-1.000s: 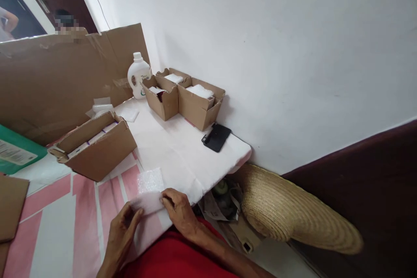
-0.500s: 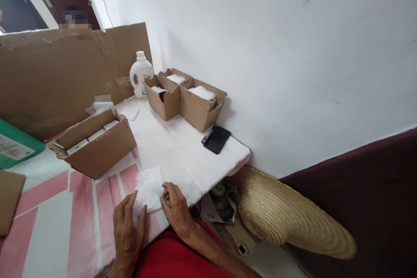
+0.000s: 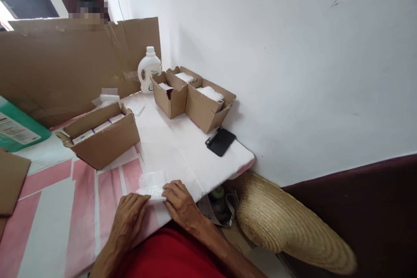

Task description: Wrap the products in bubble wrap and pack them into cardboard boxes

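Observation:
A small piece of clear bubble wrap (image 3: 152, 181) lies at the table's near edge, in front of my body. My left hand (image 3: 130, 213) has its fingers together, closed on the near left corner of the wrap. On the other side, my right hand (image 3: 181, 203) grips the right edge with bent fingers. The near edge of the wrap looks folded over between the hands. Both thumbs are mostly hidden, and I cannot tell whether anything lies inside the wrap.
An open cardboard box (image 3: 107, 145) of white packets stands ahead on the left. Farther back are small cardboard bins (image 3: 203, 115) and a white jug (image 3: 150, 71). A black clipboard-like plate (image 3: 221, 141) lies at right. A straw hat (image 3: 276, 217) hangs beside the table; a person is behind the cardboard screen (image 3: 65, 61).
My left hand has moved up from beside the wrap and closed on its near left corner. The near part of the wrap is now folded over, and the view has shifted slightly.

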`<state>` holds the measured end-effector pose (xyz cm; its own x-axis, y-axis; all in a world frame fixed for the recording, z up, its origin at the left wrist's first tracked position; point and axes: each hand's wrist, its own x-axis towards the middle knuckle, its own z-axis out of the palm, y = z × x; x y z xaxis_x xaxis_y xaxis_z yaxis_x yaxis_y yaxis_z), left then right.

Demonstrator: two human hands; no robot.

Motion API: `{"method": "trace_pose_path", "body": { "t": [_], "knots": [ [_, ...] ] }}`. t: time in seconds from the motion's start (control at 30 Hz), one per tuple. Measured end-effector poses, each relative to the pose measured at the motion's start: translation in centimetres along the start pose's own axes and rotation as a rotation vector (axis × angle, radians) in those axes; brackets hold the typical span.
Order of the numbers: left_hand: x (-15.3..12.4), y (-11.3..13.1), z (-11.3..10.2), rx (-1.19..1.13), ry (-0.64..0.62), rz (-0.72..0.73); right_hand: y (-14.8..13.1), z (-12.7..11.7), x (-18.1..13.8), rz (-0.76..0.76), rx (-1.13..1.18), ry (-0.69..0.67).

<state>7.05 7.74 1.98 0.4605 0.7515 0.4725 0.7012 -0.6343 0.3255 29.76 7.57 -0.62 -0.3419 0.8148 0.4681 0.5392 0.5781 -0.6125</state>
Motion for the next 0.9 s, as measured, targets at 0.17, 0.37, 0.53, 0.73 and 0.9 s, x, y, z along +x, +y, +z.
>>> {"method": "trace_pose_path", "body": {
  "t": [0.17,0.37,0.53,0.73,0.9],
  "knots": [
    [1.7,0.2,-0.7,-0.101,0.051,-0.276,-0.3,0.4,1.4,0.270,0.112,0.042],
    [2.4,0.0,1.0,0.056,0.206,-0.259,1.4,2.0,3.5,0.424,0.078,0.082],
    [0.3,0.5,4.0,0.271,-0.046,-0.057,2.1,2.2,4.3,0.421,-0.004,0.051],
    [-1.1,0.4,5.9,0.355,-0.075,-0.076,1.1,1.5,3.5,0.077,-0.183,-0.018],
    [-0.2,-0.9,5.1,0.327,-0.033,-0.041,2.3,0.5,2.6,-0.017,-0.188,-0.204]
  ]
}}
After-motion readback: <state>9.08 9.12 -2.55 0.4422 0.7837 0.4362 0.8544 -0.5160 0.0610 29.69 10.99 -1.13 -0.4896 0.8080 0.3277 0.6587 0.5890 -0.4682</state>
